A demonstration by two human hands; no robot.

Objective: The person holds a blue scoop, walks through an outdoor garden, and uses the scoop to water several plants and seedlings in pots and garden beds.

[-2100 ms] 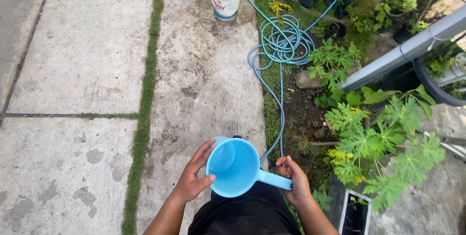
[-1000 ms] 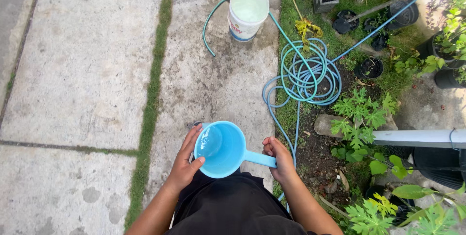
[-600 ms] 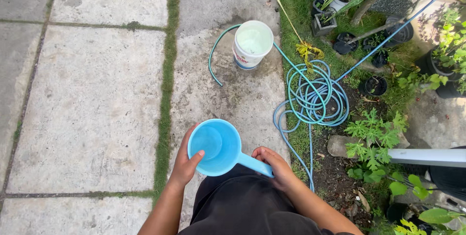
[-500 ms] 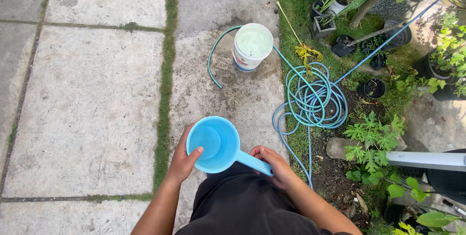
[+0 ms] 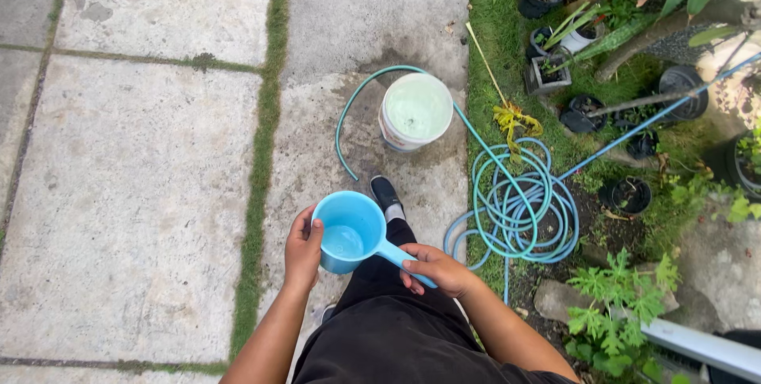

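I hold a light blue plastic water dipper [image 5: 349, 229] in front of my waist; a little water lies in its bottom. My left hand [image 5: 303, 248] cups the left side of its bowl, thumb over the rim. My right hand [image 5: 434, 268] grips its straight handle. Ahead on the concrete stands a white bucket [image 5: 415, 111] filled with pale greenish water. A green hose [image 5: 346, 111] curves around the bucket's left side. My black shoe [image 5: 386, 193] is stepping forward just past the dipper.
A coiled blue-green hose [image 5: 515, 202] lies on the grass edge to the right. Black plant pots [image 5: 626, 194] and leafy plants [image 5: 614, 313] fill the garden bed on the right. A grey pipe [image 5: 701, 346] crosses the lower right corner. Concrete slabs with grass joints [image 5: 261, 154] spread left.
I have walked toward the white bucket, which now lies nearer. Both hands keep the dipper; my foot has come into view ahead of it.
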